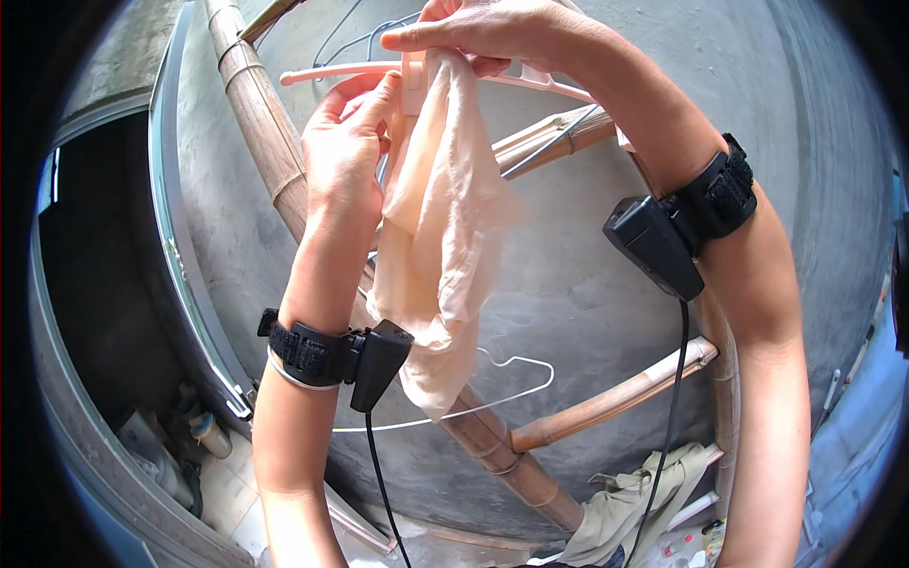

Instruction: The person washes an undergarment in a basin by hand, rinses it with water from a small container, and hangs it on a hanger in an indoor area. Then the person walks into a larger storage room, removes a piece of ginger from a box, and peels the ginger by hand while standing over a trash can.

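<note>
A pale peach cloth (pixel 440 218) hangs in loose folds below a pink plastic hanger (pixel 350 70), its lower part slightly blurred. My left hand (pixel 348 133) is closed in a pinch on the cloth's upper left edge, thumb against a small pale clip-like piece (pixel 412 90). From above, my right hand (pixel 492 33) reaches over the hanger and grips the top of the cloth; some of its fingertips are hidden behind cloth and hanger. Blue wire hangers (pixel 369 38) hang just behind my hands.
A bamboo frame with a long slanting pole (pixel 270 142) and a lower rung (pixel 615 398) leans by the grey wall (pixel 568 275). A white wire hanger (pixel 516 390) hangs below the cloth. An olive garment (pixel 634 506) drapes low right. At left stands a dark doorway (pixel 104 256).
</note>
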Tool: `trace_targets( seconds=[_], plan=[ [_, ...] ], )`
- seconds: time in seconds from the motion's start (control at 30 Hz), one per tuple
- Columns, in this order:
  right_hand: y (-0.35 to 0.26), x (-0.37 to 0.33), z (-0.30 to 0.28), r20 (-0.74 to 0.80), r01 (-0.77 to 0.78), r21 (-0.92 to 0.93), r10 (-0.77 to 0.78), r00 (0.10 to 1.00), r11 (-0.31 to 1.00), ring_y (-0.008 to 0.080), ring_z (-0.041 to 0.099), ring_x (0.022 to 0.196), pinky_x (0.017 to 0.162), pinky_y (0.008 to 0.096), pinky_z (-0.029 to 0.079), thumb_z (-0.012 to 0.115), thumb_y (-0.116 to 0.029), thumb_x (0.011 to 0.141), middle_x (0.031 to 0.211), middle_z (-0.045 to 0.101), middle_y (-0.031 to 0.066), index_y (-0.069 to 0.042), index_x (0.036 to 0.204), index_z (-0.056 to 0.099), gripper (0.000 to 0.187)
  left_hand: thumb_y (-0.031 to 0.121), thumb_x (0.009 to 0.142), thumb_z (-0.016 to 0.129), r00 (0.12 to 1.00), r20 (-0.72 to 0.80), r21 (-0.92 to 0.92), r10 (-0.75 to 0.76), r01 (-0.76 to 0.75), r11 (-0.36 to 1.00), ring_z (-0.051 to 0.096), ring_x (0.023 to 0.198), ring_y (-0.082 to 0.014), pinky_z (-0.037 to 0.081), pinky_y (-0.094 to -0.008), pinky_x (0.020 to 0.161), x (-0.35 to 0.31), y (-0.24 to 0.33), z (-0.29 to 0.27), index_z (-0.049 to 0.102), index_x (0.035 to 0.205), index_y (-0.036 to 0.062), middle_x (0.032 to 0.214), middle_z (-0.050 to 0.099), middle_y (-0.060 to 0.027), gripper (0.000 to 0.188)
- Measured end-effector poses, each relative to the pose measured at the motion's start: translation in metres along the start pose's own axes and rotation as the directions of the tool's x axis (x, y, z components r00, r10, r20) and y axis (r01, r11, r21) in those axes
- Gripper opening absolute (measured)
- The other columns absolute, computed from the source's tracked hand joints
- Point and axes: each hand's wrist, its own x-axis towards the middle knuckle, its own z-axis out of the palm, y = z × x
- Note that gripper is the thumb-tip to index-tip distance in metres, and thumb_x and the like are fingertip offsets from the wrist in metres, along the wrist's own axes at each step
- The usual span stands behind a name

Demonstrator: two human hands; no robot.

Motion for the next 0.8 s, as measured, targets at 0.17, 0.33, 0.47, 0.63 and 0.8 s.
trace_targets(
  seconds=[0.17,0.33,0.47,0.63,0.8],
  plan=[
    [0.006,-0.025,-0.009,-0.192,0.383,0.138,-0.354,0.915,0.914,0.0098,0.055,0.048,0.041,0.0210,0.042,0.065,-0.037,0.081,0.057,0.056,0.0057,0.004,0.083,0.059,0.042,0.020,0.081,0.069,0.999,-0.041,0.128,0.018,-0.013,0.992,0.044,0.066,-0.0055,0.036,-0.0225,0.063,-0.007,0.003,0.004,0.063,0.092,0.0058,0.078,0.059,0.0030,0.019],
    [-0.003,-0.101,-0.018,-0.208,0.228,0.408,-0.153,0.966,0.884,0.0119,0.062,0.064,0.056,0.0223,0.053,0.061,-0.010,0.085,0.075,0.062,0.0125,0.008,0.098,0.057,0.023,0.021,0.081,0.068,0.993,-0.095,0.202,0.069,-0.049,0.978,0.047,0.072,-0.0071,0.037,-0.0233,0.064,-0.014,0.007,0.002,0.064,0.092,0.0063,0.082,0.059,0.0007,0.019],
    [0.055,-0.132,-0.022,-0.306,0.260,0.140,-0.208,0.929,0.955,0.0058,0.059,0.052,0.044,0.0170,0.050,0.058,-0.019,0.088,0.070,0.061,0.0055,-0.002,0.097,0.061,0.020,0.018,0.081,0.067,0.969,-0.150,0.328,0.196,-0.138,0.935,0.051,0.078,-0.0076,0.039,-0.0230,0.066,-0.032,0.003,0.007,0.063,0.094,0.0049,0.084,0.059,0.0004,0.019],
    [0.079,-0.169,-0.029,-0.286,0.062,0.346,0.042,0.957,0.936,0.0051,0.054,0.043,0.038,0.0150,0.043,0.055,-0.014,0.090,0.067,0.060,0.0046,0.001,0.098,0.057,0.017,0.005,0.084,0.062,0.843,0.007,0.363,0.537,-0.503,0.784,0.056,0.076,-0.0087,0.045,-0.0200,0.068,-0.080,0.005,0.048,0.060,0.093,-0.0005,0.086,0.061,-0.0037,0.011],
    [0.095,-0.184,-0.031,-0.317,0.118,0.485,0.049,0.947,0.867,0.0058,0.052,0.045,0.041,0.0173,0.043,0.057,-0.012,0.088,0.070,0.060,0.0046,0.001,0.095,0.058,0.015,0.013,0.081,0.067,0.793,0.497,0.342,0.354,-0.553,0.760,0.062,0.083,-0.0149,0.049,-0.0245,0.073,-0.093,0.000,0.117,0.060,0.104,-0.0016,0.092,0.065,-0.0099,0.028]
  ],
)
